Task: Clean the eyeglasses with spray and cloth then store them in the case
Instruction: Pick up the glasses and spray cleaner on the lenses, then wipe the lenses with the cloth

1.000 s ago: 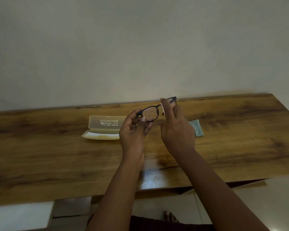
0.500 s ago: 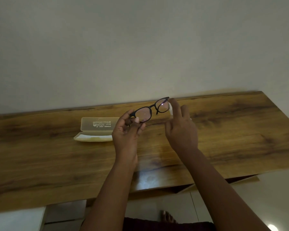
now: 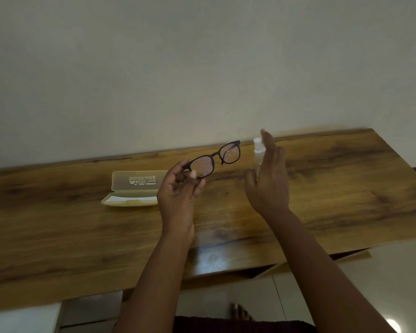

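Where the open case (image 3: 132, 188) lies at the left of the counter (image 3: 58, 236), we cannot read its blurred lid print. Our left hand (image 3: 178, 195) pinches the eyeglasses (image 3: 214, 159) by one lens rim, held above the counter, temples hidden. The spray bottle (image 3: 258, 150) stands half hidden behind our right hand (image 3: 269, 179), whose grip is loose, fingers straight; touching or not, we cannot tell. Earlier that hand covered the bottle entirely, and the cloth has since gone from sight.
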